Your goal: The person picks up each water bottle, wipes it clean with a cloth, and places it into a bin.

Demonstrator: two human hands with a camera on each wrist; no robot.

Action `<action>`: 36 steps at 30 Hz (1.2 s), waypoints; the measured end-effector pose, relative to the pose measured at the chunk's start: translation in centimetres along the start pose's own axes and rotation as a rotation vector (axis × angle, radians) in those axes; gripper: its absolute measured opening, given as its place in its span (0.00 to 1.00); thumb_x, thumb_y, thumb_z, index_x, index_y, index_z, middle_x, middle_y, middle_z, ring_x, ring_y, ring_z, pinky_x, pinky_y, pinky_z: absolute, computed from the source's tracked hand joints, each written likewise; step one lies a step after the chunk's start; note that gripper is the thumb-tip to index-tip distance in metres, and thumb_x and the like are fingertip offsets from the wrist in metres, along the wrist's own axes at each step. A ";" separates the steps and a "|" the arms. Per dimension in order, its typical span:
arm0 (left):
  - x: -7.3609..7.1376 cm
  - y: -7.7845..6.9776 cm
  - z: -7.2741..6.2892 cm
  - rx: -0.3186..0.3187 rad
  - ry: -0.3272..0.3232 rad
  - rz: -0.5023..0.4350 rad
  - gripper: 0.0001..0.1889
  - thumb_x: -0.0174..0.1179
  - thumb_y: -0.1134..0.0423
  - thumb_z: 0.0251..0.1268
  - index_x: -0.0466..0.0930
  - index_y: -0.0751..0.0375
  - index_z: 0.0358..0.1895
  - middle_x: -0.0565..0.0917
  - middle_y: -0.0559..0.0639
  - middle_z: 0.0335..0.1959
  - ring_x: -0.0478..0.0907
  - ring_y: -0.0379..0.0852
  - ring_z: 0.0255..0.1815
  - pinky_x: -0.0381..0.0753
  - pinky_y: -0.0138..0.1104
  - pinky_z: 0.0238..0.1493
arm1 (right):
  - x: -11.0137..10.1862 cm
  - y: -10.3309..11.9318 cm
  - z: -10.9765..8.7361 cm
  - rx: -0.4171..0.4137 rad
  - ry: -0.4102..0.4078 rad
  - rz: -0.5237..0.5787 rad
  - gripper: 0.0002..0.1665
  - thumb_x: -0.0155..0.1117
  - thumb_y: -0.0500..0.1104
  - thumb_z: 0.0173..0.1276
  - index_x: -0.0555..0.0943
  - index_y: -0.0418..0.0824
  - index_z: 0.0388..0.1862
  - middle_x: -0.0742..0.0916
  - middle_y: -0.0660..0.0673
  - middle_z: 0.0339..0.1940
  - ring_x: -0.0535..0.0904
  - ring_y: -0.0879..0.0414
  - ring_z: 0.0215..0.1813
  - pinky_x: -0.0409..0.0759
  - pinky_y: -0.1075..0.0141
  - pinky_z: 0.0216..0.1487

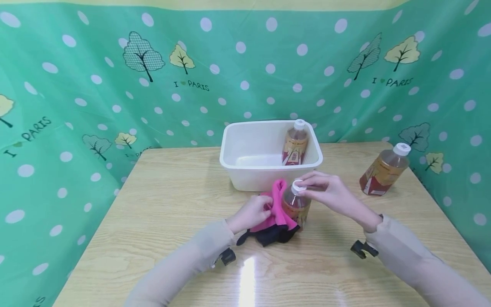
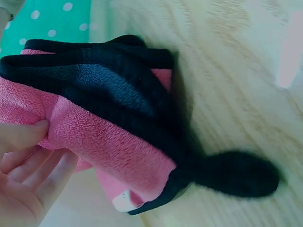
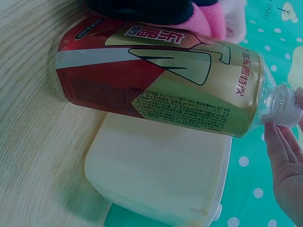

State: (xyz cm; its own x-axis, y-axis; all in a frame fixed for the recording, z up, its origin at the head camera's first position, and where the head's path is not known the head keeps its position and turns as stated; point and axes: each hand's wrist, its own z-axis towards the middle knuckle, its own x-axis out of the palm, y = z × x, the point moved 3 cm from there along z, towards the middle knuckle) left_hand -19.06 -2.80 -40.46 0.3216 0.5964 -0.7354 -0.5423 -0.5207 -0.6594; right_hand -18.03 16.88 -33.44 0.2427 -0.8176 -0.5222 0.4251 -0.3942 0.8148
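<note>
Left hand (image 1: pixel 251 212): grip clamped on pink cloth (image 1: pixel 279 213), black-trimmed, just left of front bottle (image 1: pixel 300 215). Right hand (image 1: pixel 330 195): grip pinching that bottle's white cap (image 1: pixel 297 187). Bottle stands before white bin (image 1: pixel 251 178), near far edge of tabletop (image 1: pixel 172 213). Second bottle (image 1: pixel 294 147) inside bin, right end; third bottle (image 1: pixel 383 172) toward far right corner

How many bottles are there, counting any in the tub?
3. One bottle is in the white tub, the right hand holds another bottle by its top, and a third bottle is on the table, farther right.
</note>
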 end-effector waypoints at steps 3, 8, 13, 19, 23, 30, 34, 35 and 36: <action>0.4 0.4 0.0 -0.010 0.007 0.021 0.06 0.56 0.77 0.46 0.78 0.64 0.28 0.82 0.52 0.27 0.77 0.41 0.28 0.76 0.24 0.32 | 0.0 0.0 0.0 0.000 0.004 0.006 0.13 0.64 0.40 0.55 0.81 0.37 0.40 0.82 0.47 0.43 0.76 0.64 0.45 0.78 0.71 0.43; 0.9 0.7 0.1 0.004 0.012 0.043 0.05 0.57 0.76 0.46 0.78 0.64 0.27 0.82 0.52 0.25 0.77 0.41 0.27 0.75 0.22 0.31 | 0.0 0.0 -0.1 -0.003 0.003 0.011 0.13 0.64 0.40 0.55 0.81 0.36 0.40 0.81 0.46 0.43 0.76 0.64 0.45 0.78 0.71 0.43; 0.9 0.7 0.1 0.024 0.020 0.049 0.06 0.57 0.77 0.45 0.78 0.64 0.27 0.82 0.52 0.25 0.78 0.42 0.29 0.76 0.23 0.33 | 0.0 -0.1 -0.1 0.010 0.005 0.025 0.14 0.64 0.40 0.55 0.81 0.36 0.41 0.81 0.46 0.43 0.76 0.64 0.45 0.79 0.70 0.44; -0.3 -0.3 0.1 0.048 0.009 0.024 0.07 0.56 0.78 0.45 0.78 0.67 0.29 0.82 0.54 0.28 0.79 0.45 0.31 0.77 0.23 0.34 | 0.0 -0.1 -0.1 0.006 0.005 0.021 0.14 0.64 0.40 0.55 0.81 0.37 0.41 0.82 0.47 0.43 0.76 0.64 0.45 0.78 0.71 0.43; -1.5 -1.6 -0.1 0.075 -0.036 -0.033 0.07 0.56 0.78 0.47 0.77 0.70 0.32 0.81 0.58 0.30 0.80 0.47 0.31 0.77 0.21 0.32 | 0.0 -0.1 -0.1 -0.009 0.002 0.018 0.13 0.64 0.39 0.55 0.81 0.37 0.41 0.82 0.47 0.42 0.76 0.64 0.45 0.78 0.72 0.42; -2.9 -3.3 -0.4 0.106 -0.111 -0.039 0.07 0.56 0.77 0.49 0.77 0.71 0.34 0.81 0.58 0.32 0.80 0.46 0.31 0.77 0.20 0.32 | 0.0 -0.3 -0.1 -0.026 -0.001 0.026 0.13 0.63 0.38 0.56 0.81 0.36 0.40 0.82 0.44 0.42 0.76 0.64 0.43 0.79 0.71 0.41; -3.1 -3.7 -0.5 0.115 -0.127 -0.039 0.07 0.56 0.77 0.49 0.77 0.70 0.34 0.81 0.57 0.31 0.80 0.45 0.30 0.77 0.20 0.32 | 0.0 -0.2 -0.1 -0.029 0.000 0.037 0.13 0.62 0.37 0.56 0.81 0.34 0.41 0.82 0.42 0.42 0.76 0.64 0.43 0.79 0.71 0.40; -3.1 -3.7 -0.5 0.115 -0.127 -0.041 0.07 0.56 0.77 0.49 0.77 0.70 0.33 0.81 0.57 0.31 0.80 0.45 0.30 0.77 0.20 0.32 | 0.0 -0.2 -0.1 -0.028 0.000 0.036 0.13 0.62 0.37 0.56 0.81 0.34 0.41 0.82 0.42 0.42 0.76 0.64 0.43 0.79 0.71 0.40; -3.0 -3.8 -0.5 0.117 -0.127 -0.040 0.06 0.56 0.77 0.49 0.77 0.70 0.33 0.81 0.57 0.31 0.80 0.45 0.30 0.77 0.20 0.31 | 0.0 -0.2 -0.1 -0.028 0.000 0.034 0.13 0.62 0.37 0.56 0.81 0.34 0.41 0.82 0.43 0.42 0.76 0.64 0.43 0.79 0.71 0.40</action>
State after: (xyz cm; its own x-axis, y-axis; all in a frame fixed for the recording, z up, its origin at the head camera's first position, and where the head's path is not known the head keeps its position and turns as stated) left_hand -17.59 -2.98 -35.83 0.2484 0.6915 -0.6783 -0.6200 -0.4245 -0.6598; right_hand -18.04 16.95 -33.62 0.2577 -0.8301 -0.4946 0.4407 -0.3545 0.8247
